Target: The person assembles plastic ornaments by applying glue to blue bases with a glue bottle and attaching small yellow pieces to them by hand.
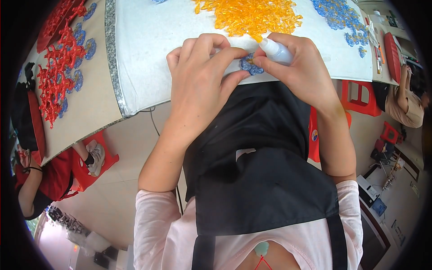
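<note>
A small translucent blue flower-shaped piece (pixel 251 65) lies near the front edge of the white-covered table. My left hand (pixel 198 67) has its thumb and forefinger curved to the left rim of that piece, the other fingers bent over the sheet. My right hand (pixel 299 60) is wrapped round a small pale squeeze bottle (pixel 280 52). The bottle's white nozzle, with an orange-yellow tip, points away and to the left, toward the amber pieces. My right thumb and fingertip are close to the flower's right side; whether they touch it I cannot tell.
A heap of amber plastic pieces (pixel 252 15) lies just beyond my hands. Blue flower pieces (pixel 339 20) are spread at the far right. Red branch-like pieces (pixel 56 74) and more blue flowers cover the left table. Co-workers sit at both sides, near red stools (pixel 362 98).
</note>
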`<action>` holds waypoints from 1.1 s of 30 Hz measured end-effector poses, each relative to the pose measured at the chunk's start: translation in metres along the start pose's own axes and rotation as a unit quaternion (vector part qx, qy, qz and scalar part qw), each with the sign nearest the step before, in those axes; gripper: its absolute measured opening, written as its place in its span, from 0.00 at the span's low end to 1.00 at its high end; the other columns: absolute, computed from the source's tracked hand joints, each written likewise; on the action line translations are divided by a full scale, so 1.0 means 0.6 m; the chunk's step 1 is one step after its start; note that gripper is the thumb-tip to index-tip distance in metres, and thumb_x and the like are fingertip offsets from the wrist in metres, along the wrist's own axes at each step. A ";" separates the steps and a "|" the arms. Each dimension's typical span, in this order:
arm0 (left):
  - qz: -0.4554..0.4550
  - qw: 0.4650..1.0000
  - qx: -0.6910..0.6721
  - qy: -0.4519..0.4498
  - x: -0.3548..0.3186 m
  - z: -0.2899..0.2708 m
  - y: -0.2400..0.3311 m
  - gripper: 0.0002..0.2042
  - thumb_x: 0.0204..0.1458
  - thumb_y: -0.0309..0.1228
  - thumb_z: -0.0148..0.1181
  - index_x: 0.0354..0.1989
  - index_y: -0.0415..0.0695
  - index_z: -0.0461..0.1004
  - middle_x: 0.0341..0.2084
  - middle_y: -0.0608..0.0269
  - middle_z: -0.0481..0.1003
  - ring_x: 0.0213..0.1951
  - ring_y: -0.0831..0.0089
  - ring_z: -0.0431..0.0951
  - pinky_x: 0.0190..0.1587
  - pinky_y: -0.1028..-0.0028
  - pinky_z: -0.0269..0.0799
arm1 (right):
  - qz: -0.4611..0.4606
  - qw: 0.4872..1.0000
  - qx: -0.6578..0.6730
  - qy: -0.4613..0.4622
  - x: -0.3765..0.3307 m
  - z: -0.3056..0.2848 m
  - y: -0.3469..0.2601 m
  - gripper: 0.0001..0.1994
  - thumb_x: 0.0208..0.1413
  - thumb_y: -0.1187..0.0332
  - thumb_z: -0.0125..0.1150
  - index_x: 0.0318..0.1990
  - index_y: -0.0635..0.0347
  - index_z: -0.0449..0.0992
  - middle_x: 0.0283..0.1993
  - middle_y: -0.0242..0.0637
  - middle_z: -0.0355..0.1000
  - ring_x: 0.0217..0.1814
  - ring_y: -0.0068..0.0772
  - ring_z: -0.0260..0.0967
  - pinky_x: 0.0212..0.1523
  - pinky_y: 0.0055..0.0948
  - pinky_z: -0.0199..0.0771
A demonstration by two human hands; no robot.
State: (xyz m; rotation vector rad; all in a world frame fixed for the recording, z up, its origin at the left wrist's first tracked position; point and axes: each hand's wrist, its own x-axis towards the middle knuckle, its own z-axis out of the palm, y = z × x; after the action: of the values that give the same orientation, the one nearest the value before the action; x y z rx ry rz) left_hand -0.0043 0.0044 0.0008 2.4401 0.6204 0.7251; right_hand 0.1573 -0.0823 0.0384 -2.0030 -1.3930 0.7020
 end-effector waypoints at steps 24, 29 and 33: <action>-0.001 1.000 0.013 0.026 -0.004 0.004 0.000 0.17 0.33 0.35 0.70 0.34 0.48 0.74 0.35 0.68 0.67 0.41 0.69 0.65 0.44 0.68 0.52 | -0.062 0.993 -0.101 0.016 0.006 0.005 -0.014 0.11 0.43 0.70 0.61 0.35 0.67 0.76 0.27 0.50 0.73 0.30 0.45 0.73 0.35 0.33 0.72; -0.068 0.987 0.112 0.092 -0.016 0.008 0.015 0.19 0.32 0.41 0.72 0.32 0.48 0.72 0.38 0.67 0.68 0.41 0.69 0.66 0.44 0.69 0.52 | -0.057 0.993 -0.101 0.007 0.005 -0.001 -0.022 0.11 0.48 0.68 0.62 0.33 0.68 0.73 0.26 0.47 0.72 0.26 0.41 0.71 0.30 0.31 0.68; -0.078 0.983 0.128 0.103 -0.024 0.015 0.018 0.19 0.32 0.42 0.72 0.30 0.48 0.71 0.39 0.67 0.68 0.41 0.68 0.66 0.44 0.69 0.52 | -0.067 0.991 -0.113 0.015 0.005 0.005 -0.017 0.11 0.47 0.68 0.62 0.34 0.68 0.73 0.25 0.48 0.72 0.26 0.44 0.71 0.30 0.31 0.69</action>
State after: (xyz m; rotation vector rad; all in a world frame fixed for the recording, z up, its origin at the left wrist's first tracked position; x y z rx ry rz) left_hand -0.0069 -0.0149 -0.0044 2.5270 1.0320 0.8854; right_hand 0.1497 -0.0762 0.0437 -2.0566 -1.6347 0.4707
